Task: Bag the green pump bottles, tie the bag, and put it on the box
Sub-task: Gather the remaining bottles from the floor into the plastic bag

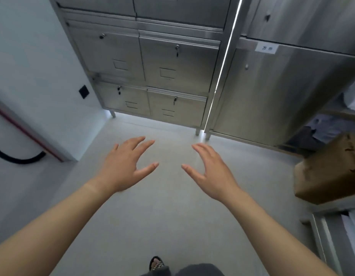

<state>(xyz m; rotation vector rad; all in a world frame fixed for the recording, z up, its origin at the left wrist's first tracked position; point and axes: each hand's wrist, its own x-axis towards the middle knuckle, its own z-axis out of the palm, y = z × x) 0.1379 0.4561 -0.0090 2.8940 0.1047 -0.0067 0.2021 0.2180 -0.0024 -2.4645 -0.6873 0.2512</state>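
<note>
Where the green pump bottles are, I cannot tell. My left hand (125, 166) and right hand (210, 172) hover palms-down over the floor (172, 216), fingers spread and loosely bent, holding nothing, thumbs toward each other. Steel lockers (152, 66) stand ahead, and a brown parcel (330, 172) sits to my right.

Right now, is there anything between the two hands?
No. In the head view, the left hand and the right hand are apart and hold nothing; only bare grey floor shows in the gap between them.
</note>
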